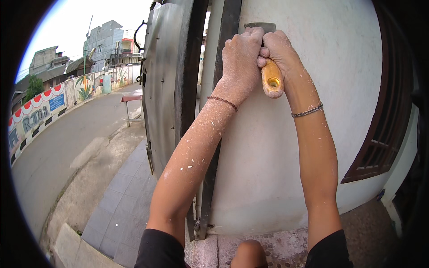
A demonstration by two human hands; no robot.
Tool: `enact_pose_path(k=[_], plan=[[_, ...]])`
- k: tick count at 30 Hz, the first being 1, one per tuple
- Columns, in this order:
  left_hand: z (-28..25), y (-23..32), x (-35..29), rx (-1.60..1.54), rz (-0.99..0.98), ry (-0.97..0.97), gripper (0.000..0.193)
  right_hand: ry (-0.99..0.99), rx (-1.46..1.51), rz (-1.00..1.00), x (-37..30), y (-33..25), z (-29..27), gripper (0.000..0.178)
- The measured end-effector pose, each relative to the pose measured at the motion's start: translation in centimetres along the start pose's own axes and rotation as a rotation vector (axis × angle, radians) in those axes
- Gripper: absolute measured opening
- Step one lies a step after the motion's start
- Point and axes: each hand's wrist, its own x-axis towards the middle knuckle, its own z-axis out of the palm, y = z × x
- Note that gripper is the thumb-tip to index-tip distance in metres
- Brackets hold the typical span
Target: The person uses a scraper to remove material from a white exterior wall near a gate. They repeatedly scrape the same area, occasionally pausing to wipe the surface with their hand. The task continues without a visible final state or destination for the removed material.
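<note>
Both my arms reach up to a white painted wall [330, 58]. A paint scraper [272, 77] with a yellow handle is held there, its wide grey blade up at the wall and the handle end pointing down toward me. My right hand [281, 48] is closed round the upper handle. Beside it, my left hand [242, 52] is closed, its fingers pressed at the blade's base; its fingertips are partly hidden. Pale dust and flakes cover my hands and forearms, the left more thickly.
Just left of my hands runs a dark post [219, 62], with a corrugated metal gate [161, 85] beyond it. A brown-framed window [377, 134] is at right. Below lie grey tiles [117, 196] and a dusty ledge [286, 245]; my knee [249, 254] shows there. A road [67, 143] passes at far left.
</note>
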Motion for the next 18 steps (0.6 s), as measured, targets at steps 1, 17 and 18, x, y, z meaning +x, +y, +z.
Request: enact_pose_path(k=[1, 17, 18], plan=[[0.0, 0.1, -0.1, 0.003, -0.015, -0.018, 0.023, -0.039, -0.004, 0.011, -0.2, -0.2, -0.2, 0.007], [-0.6, 1.1, -5.4, 0.050, -0.002, -0.142, 0.043, 0.048, 0.044, 0.176, -5.0, 2.1, -0.1, 0.018], [-0.7, 1.2, -5.4, 0.038, 0.008, -0.134, 0.042, 0.018, 0.032, 0.185, -4.9, 2.0, -0.2, 0.017]])
